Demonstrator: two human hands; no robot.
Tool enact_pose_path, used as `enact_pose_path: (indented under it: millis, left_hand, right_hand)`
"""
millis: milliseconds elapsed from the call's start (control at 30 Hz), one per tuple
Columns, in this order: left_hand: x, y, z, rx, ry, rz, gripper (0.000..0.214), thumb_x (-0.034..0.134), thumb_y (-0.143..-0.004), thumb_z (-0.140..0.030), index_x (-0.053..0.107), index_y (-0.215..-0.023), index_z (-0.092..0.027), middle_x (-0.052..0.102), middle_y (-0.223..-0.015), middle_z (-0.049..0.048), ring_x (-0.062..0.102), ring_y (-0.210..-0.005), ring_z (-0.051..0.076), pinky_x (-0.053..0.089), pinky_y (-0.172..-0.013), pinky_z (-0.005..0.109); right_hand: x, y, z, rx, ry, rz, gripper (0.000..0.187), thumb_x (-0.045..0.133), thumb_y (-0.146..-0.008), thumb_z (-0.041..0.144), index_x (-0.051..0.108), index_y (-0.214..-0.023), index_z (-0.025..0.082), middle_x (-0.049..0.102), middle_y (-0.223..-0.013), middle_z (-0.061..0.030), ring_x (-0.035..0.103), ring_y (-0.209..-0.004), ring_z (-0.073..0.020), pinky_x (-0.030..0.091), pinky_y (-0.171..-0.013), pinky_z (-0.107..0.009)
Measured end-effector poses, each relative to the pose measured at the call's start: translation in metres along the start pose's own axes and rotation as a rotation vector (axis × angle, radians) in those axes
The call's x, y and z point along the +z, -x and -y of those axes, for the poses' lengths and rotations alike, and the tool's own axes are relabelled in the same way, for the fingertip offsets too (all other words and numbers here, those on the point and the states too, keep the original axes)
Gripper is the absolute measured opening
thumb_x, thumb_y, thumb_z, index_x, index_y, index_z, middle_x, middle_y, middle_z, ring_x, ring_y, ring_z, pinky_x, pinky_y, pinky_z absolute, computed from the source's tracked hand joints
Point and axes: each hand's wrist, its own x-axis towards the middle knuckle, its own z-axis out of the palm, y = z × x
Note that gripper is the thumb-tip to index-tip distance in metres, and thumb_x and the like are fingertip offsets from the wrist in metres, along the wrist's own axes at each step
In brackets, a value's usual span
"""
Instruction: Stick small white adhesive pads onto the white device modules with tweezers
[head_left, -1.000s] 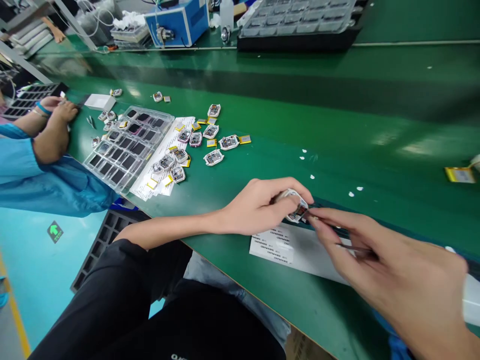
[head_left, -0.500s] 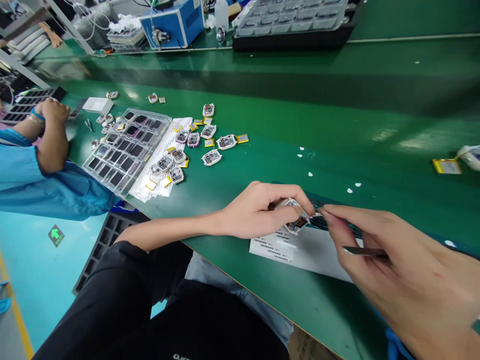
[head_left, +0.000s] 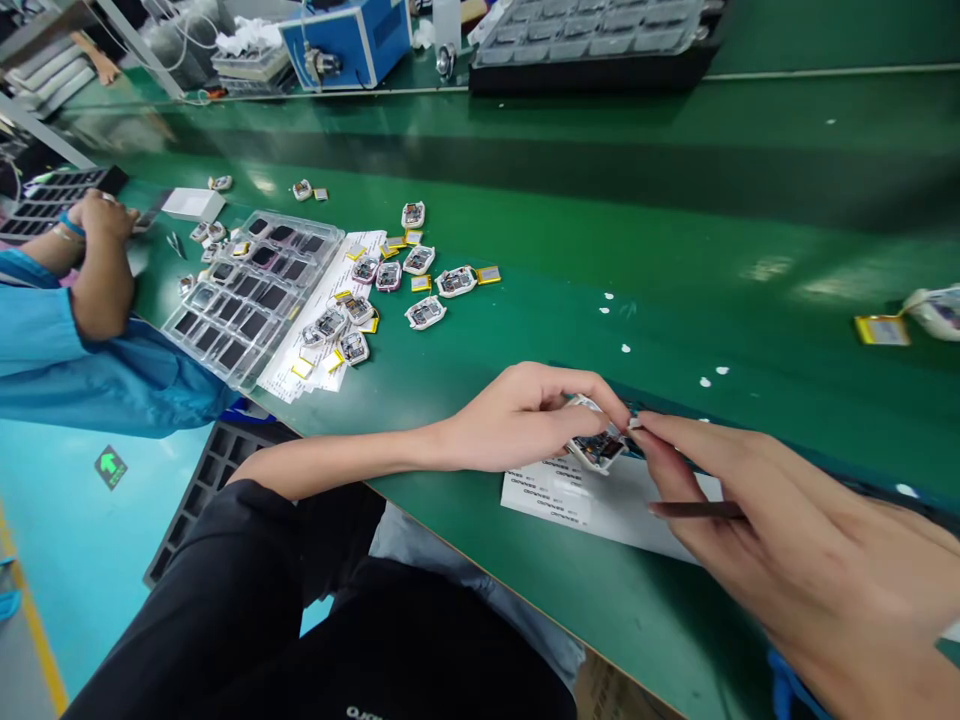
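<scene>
My left hand is closed around the edge of a small white watch housing with an open circuit board inside. It is tilted above a sheet of white labels. Thumb and forefinger of my right hand pinch a tiny white piece at the housing's right edge, touching the left fingertip. A thin dark metal tool, perhaps tweezers, is tucked in the right palm with one end sticking out. My fingers hide part of the housing.
Several housings with yellow batteries lie left on the green table. Beside them is a clear compartment tray. A co-worker's hand is at far left. White scraps lie ahead; another battery is at right.
My right hand has shifted slightly left towards the housing, and the metal tool has turned in its palm. The housing sits slightly farther right, with more of its board showing.
</scene>
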Motion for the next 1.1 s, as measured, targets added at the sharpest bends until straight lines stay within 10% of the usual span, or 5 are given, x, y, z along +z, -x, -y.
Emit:
enact_pose_path:
  millis: [200, 367, 567, 1100]
  left_hand:
    - [-0.001, -0.002, 0.004, -0.027, -0.018, 0.013, 0.014, 0.053, -0.092, -0.012, 0.065, -0.086, -0.016, 0.047, -0.049, -0.0095, 0.035, -0.04, 0.004, 0.026, -0.043, 0.02]
    - [0.001, -0.003, 0.003, -0.035, -0.041, -0.012, 0.014, 0.054, -0.093, -0.013, 0.066, -0.088, -0.015, 0.05, -0.052, -0.0089, 0.037, -0.041, 0.004, 0.027, -0.043, 0.019]
    - [-0.001, -0.005, 0.007, -0.035, -0.067, -0.043, 0.008, 0.054, -0.093, -0.016, 0.062, -0.094, -0.019, 0.048, -0.048, -0.0107, 0.042, -0.044, 0.006, 0.033, -0.045, 0.019]
    - [0.003, 0.004, 0.012, 0.085, -0.23, -0.012, 0.019, 0.057, -0.093, -0.024, 0.04, -0.101, -0.025, 0.045, -0.054, -0.0136, 0.041, -0.047, 0.008, 0.031, -0.048, 0.022]
  right_hand:
    - [0.008, 0.008, -0.01, -0.193, 0.045, 0.092, 0.07, 0.053, -0.105, 0.017, 0.025, -0.17, 0.02, 0.081, -0.116, -0.0048, 0.072, -0.07, -0.0141, 0.047, -0.051, -0.033]
    - [0.0, 0.0, -0.009, 0.077, 0.292, -0.005, 0.08, 0.058, -0.097, 0.009, 0.032, -0.168, 0.034, 0.082, -0.103, 0.0029, 0.062, -0.053, -0.0131, 0.032, -0.04, -0.036]
    - [0.002, -0.003, -0.009, -0.019, 0.085, 0.092, 0.081, 0.057, -0.1, 0.012, 0.023, -0.17, 0.037, 0.075, -0.131, -0.0014, 0.077, -0.077, -0.0118, 0.044, -0.044, -0.028]
    - [0.012, 0.005, -0.003, -0.098, -0.073, 0.095, 0.078, 0.05, -0.099, 0.006, 0.027, -0.17, 0.029, 0.082, -0.11, 0.0001, 0.076, -0.073, -0.0117, 0.055, -0.057, -0.02]
